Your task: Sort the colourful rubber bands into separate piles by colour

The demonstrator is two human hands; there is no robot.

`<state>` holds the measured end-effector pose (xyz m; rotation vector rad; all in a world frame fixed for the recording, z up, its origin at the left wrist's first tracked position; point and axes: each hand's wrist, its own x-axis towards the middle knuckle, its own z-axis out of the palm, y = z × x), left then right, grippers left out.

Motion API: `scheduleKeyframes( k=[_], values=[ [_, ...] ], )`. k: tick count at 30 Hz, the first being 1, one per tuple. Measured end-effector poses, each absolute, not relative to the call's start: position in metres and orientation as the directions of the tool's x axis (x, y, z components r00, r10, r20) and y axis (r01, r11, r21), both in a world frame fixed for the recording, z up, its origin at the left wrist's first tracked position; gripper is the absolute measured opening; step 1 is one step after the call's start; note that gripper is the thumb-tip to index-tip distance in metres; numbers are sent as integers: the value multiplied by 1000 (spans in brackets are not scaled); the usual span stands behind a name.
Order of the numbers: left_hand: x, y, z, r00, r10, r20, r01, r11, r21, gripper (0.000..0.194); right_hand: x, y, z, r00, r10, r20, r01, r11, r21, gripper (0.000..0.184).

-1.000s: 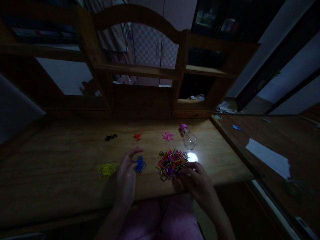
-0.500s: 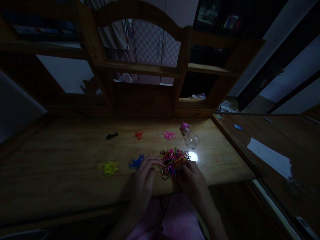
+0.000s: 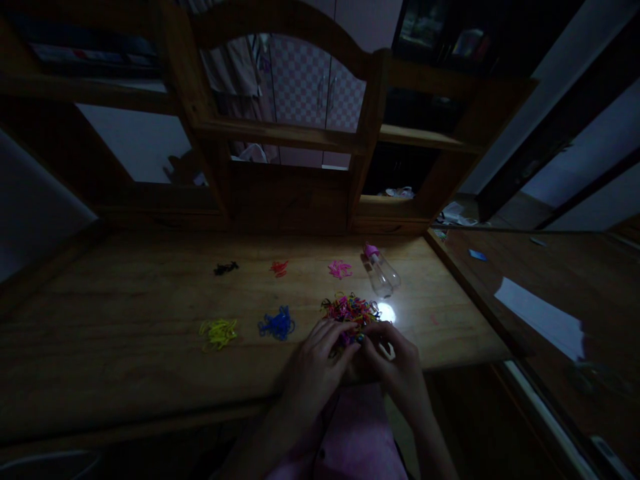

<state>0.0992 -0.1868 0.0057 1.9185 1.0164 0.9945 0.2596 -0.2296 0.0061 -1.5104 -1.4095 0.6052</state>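
Observation:
A tangled pile of multicoloured small rubber bands (image 3: 350,308) lies on the wooden desk in front of me. My left hand (image 3: 320,353) reaches into its near side, with index finger and thumb curled around a few bands. Close beside it, my right hand (image 3: 397,360) pinches at the same spot with thumb and index finger. The fingertips almost meet over a small dark bluish bit of band, whose exact shape is too dim to make out. Sorted by colour, blue bands (image 3: 277,324), yellow bands (image 3: 219,333), pink bands (image 3: 340,269), red bands (image 3: 279,268) and black bands (image 3: 226,268) form separate little heaps.
Behind the pile lies a clear bottle (image 3: 384,277) with a pink cap, on its side. A wooden shelf unit (image 3: 290,200) rises from the desk's back edge. To the right, a lower brown surface holds a white paper (image 3: 540,317) and a blue card (image 3: 477,255).
My left hand has moved right, away from the blue heap and into the mixed pile. My right hand has turned, its thumb and index finger now pinched near the left fingertips.

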Motion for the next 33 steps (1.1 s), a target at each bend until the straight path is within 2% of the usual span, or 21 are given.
scheduleKeyframes(
  k=[5, 8, 11, 15, 20, 26, 30, 33],
  values=[
    [103, -185, 4, 352, 890, 290, 286, -397, 872, 18, 256, -231, 14, 205, 948, 242, 480, 118, -869, 7],
    [101, -183, 5, 347, 893, 287, 310, -398, 863, 18, 259, -234, 18, 213, 936, 281, 545, 125, -829, 7],
    [91, -181, 3, 319, 892, 320, 337, -423, 841, 18, 264, -236, 19, 199, 919, 341, 648, 137, -749, 9],
    [74, -176, -4, 266, 908, 323, 398, -409, 821, 17, 267, -237, 16, 33, 929, 369, 748, 222, -626, 12],
    [67, -171, -14, 282, 907, 313, 423, -411, 807, 15, 259, -235, 9, -94, 938, 334, 862, 245, -444, 17],
    [70, -174, -20, 284, 906, 313, 407, -409, 817, 15, 249, -229, 10, -194, 938, 286, 919, 275, -281, 23],
    [70, -175, -20, 275, 907, 319, 398, -410, 821, 15, 250, -224, 6, -199, 942, 269, 940, 261, -221, 20],
    [70, -174, -20, 264, 910, 321, 394, -405, 825, 15, 253, -221, -1, -197, 940, 280, 935, 265, -234, 19]
  ],
)
